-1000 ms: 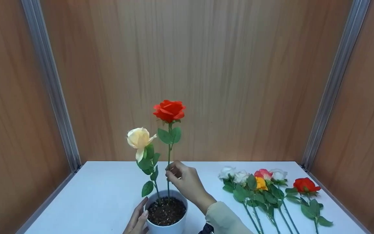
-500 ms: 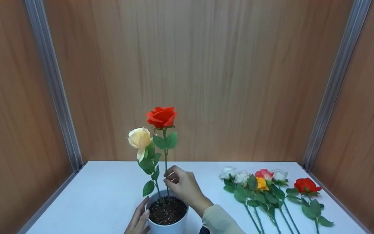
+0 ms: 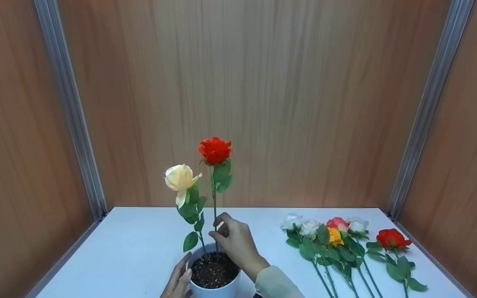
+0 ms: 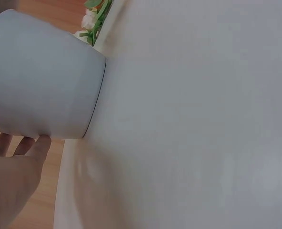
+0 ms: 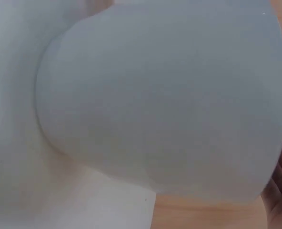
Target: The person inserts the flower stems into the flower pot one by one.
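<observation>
A red rose (image 3: pixel 215 150) stands upright in the dark soil (image 3: pixel 213 275) of a white flowerpot (image 3: pixel 218 292). My right hand (image 3: pixel 238 243) pinches its green stem above the rim, between thumb and fingers. To the left, a cream rose (image 3: pixel 179 178) leans slightly out of the same soil. My left hand (image 3: pixel 177 282) rests against the pot's left side. In the left wrist view, the fingertips (image 4: pixel 43 141) touch the pot wall (image 4: pixel 41 76) with the fingers fairly straight. The pot fills most of the right wrist view, and part of my right hand (image 5: pixel 280 188) shows past its rim.
Several loose roses lie on the white table (image 3: pixel 131 248) at the right: white (image 3: pixel 291 221), pink (image 3: pixel 338 224), yellow (image 3: pixel 335 236) and a separate red bloom (image 3: pixel 391 238). Wooden panels (image 3: pixel 263 103) with metal corner posts (image 3: pixel 433 99) enclose the table at back and sides.
The red rose has come down a little, swung left and then back right, and its bloom and leaves have turned. My right hand has lowered slightly; my left hand stays on the pot.
</observation>
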A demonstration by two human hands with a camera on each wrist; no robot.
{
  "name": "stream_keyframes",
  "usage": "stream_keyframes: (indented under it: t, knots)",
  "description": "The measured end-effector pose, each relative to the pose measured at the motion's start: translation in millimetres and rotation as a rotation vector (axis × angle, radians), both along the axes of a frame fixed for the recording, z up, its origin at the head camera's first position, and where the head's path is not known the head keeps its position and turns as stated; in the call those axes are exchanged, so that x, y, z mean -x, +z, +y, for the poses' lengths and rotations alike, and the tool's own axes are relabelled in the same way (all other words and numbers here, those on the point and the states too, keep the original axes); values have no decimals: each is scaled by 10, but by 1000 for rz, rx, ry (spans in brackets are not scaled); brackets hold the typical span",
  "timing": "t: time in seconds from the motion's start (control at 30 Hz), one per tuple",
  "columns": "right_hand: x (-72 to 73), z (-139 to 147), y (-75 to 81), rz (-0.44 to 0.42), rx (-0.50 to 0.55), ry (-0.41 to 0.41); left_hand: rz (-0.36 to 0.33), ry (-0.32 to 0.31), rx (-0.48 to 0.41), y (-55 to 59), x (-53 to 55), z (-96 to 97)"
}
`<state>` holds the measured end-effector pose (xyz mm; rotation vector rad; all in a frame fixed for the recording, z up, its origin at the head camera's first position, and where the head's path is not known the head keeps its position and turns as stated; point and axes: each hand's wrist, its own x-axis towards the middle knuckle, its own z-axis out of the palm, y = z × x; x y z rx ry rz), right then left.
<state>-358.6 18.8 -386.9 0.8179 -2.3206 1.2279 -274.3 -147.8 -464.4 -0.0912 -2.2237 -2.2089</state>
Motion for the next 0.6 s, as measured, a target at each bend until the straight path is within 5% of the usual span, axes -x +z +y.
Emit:
stream_keyframes:
  t: [0.6]
  knots:
    - [13, 33, -61, -29, 29, 76, -3, -2, -5, 3, -2, 6]
